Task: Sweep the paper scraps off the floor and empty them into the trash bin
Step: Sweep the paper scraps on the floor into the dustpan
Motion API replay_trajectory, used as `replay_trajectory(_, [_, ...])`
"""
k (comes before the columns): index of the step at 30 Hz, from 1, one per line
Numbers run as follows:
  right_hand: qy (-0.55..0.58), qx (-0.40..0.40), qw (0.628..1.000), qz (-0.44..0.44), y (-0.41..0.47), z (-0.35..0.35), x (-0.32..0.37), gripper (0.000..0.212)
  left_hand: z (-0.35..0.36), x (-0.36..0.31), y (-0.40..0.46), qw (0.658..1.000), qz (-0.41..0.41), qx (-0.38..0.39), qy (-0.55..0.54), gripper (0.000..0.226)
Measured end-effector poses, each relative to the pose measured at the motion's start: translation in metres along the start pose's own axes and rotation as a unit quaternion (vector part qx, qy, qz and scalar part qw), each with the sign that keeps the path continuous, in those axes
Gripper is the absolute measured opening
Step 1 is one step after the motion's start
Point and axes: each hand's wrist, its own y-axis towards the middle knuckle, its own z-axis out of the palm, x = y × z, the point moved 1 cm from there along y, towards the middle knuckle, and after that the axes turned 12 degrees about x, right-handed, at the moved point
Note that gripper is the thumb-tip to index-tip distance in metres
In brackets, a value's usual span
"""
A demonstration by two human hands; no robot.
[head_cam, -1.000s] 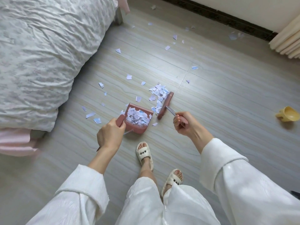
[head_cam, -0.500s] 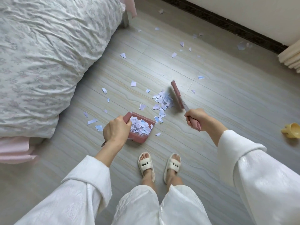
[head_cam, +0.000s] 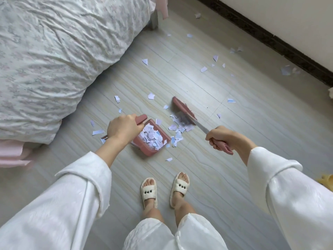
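Left hand (head_cam: 121,127) grips dustpan (head_cam: 151,141), right hand (head_cam: 221,137) — brush (head_cam: 183,110), bristles seemingly blurred

Hidden or unclear, from where I stand: my left hand (head_cam: 122,128) covers most of the dustpan (head_cam: 153,141) handle, and the pan's floor lies under paper scraps (head_cam: 152,137). My right hand (head_cam: 220,138) wraps the broom (head_cam: 183,110) grip; the bristles are blurred. The bed (head_cam: 54,60) runs off the left and top edges. A yellow object (head_cam: 327,179) is cut by the right edge, unidentifiable.
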Motion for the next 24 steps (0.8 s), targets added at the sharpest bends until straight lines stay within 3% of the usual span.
replay_trajectory(6, [-0.063,0.078,0.995,0.014,-0.007,-0.012,0.011,0.003,-0.012,-0.02,0.022,0.998,0.046,0.007,0.051,0.024])
replay_trajectory(12, [-0.066,0.118,0.991,-0.013,-0.028,-0.017,0.013,0.012,-0.008,-0.028,0.016,0.995,0.071,0.007,0.076,0.023])
replay_trajectory(17, [-0.063,0.071,0.995,-0.035,-0.046,-0.013,-0.001,0.021,-0.003,-0.025,0.007,0.995,0.066,0.021,0.076,0.022])
replay_trajectory(20, [-0.038,0.037,0.998,-0.031,-0.052,-0.004,-0.013,0.007,-0.002,-0.016,-0.005,0.995,0.062,0.025,0.076,0.023])
replay_trajectory(24, [0.008,-0.007,1.0,-0.009,-0.052,0.013,-0.029,0.017,-0.001,0.006,-0.024,0.994,0.069,0.032,0.075,0.019])
